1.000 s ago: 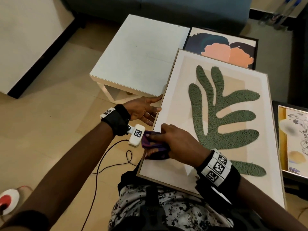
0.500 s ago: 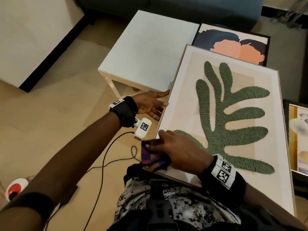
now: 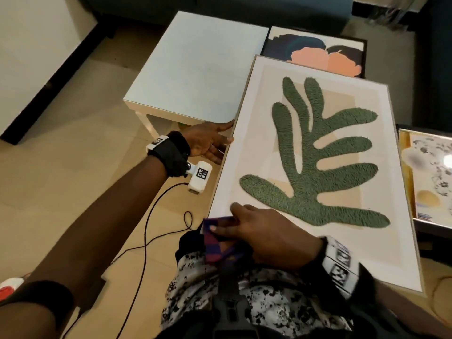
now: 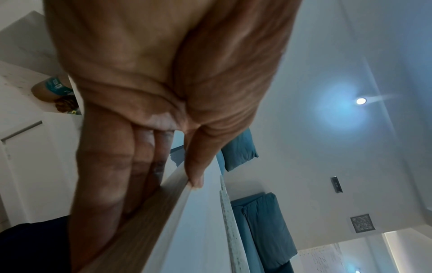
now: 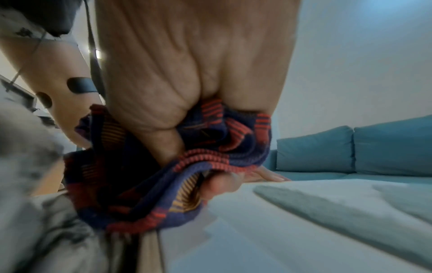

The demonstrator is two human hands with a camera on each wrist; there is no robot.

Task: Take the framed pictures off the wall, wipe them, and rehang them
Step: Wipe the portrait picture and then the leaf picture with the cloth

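Note:
A big light-framed picture (image 3: 247,152) with a green leaf shape lies tilted across my lap, its far end toward the side table. My left hand (image 3: 215,140) holds its left edge, thumb on the front and fingers underneath; the left wrist view shows that hand (image 4: 163,157) pinching the wooden frame edge (image 4: 149,221). My right hand (image 3: 256,231) grips a bunched blue-and-red striped cloth (image 3: 215,243) and presses it at the near left corner. The right wrist view shows the cloth (image 5: 151,184) wrapped in my fingers on the picture's surface (image 5: 280,230).
A white side table (image 3: 195,69) stands ahead on the left. A dark-framed picture with peach shapes (image 3: 318,52) lies beyond the leaf picture. Another framed picture with a floral print (image 3: 435,172) lies at the right. A blue sofa (image 3: 244,6) is behind. A black cable (image 3: 146,228) trails on the floor.
My right hand has slid the cloth toward me, down the picture's left side to its near left corner. The left hand has kept its hold on the left edge.

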